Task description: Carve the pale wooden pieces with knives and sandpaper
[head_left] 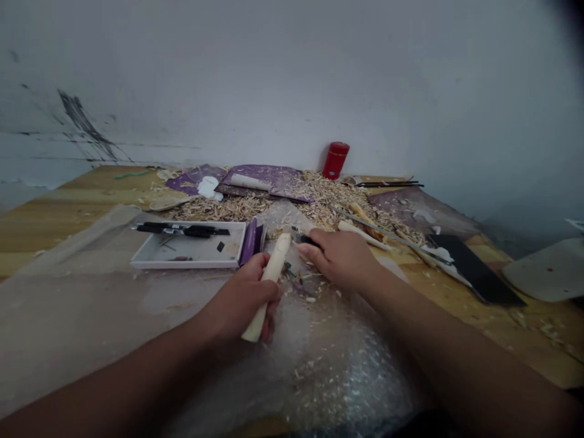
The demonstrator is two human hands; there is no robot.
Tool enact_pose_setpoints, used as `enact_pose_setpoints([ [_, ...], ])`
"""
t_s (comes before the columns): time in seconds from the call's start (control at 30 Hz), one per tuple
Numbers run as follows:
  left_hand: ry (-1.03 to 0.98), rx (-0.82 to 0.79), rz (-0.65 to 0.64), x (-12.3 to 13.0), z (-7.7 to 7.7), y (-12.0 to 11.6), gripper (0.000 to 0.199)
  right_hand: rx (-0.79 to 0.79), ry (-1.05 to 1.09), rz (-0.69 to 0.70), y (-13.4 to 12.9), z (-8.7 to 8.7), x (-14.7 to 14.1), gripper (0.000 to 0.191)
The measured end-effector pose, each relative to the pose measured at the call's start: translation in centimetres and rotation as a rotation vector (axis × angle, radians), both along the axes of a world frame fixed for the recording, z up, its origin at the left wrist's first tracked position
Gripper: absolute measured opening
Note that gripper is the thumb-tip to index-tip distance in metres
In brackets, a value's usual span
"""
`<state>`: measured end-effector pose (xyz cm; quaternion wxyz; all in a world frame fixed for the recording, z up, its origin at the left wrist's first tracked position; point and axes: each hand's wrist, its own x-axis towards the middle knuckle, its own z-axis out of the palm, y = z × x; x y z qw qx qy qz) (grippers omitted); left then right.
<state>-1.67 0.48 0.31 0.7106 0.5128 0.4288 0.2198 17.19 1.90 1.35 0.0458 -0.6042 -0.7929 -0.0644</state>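
A person's left hand (255,291) closes around a pale wooden stick (276,263) at the center of the frame, its upper end tilted to the right. Just right of center, the right hand (343,255) is curled tight on a dark-handled tool (306,238), held near the stick's upper end; whether the two touch is impossible to tell. Left of center, black pen-shaped tools (182,229) lie across a white tray (187,264). Curled wood shavings (228,208) spread over the desk (27,224) across the upper middle, where a red canister (336,161) stands tilted near the wall (274,79).
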Motion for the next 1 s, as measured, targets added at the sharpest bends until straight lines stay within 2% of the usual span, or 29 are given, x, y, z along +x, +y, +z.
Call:
enact_pose_setpoints([
  [0.1, 0.026, 0.01, 0.027, 0.0, 0.0, 0.4, 0.026, -0.067, 0.008, 0.142, -1.1, -0.4, -1.8, 0.053],
  [0.2, 0.048, -0.001, 0.025, 0.1, 0.1, 0.3, 0.024, -0.095, 0.007, 0.187, -1.3, -0.6, -2.0, 0.053],
  [0.43, -0.047, -0.052, 0.009, 0.2, 0.5, -0.3, 0.024, -0.014, -0.023, 0.058, 0.2, -0.7, -0.6, 0.056],
  [0.7, -0.04, -0.046, 0.001, 0.2, 0.4, -0.5, 0.025, -0.025, -0.016, 0.117, -0.8, -0.4, -1.3, 0.052],
  [0.83, -0.05, -0.065, -0.01, 0.1, 0.0, -0.3, 0.027, -0.036, -0.049, 0.039, -0.2, -0.4, -1.1, 0.056],
  [1.0, -0.105, -0.06, 0.021, 0.3, -0.2, 0.0, 0.023, 0.001, -0.042, 0.027, 0.2, -0.7, -1.2, 0.055],
])
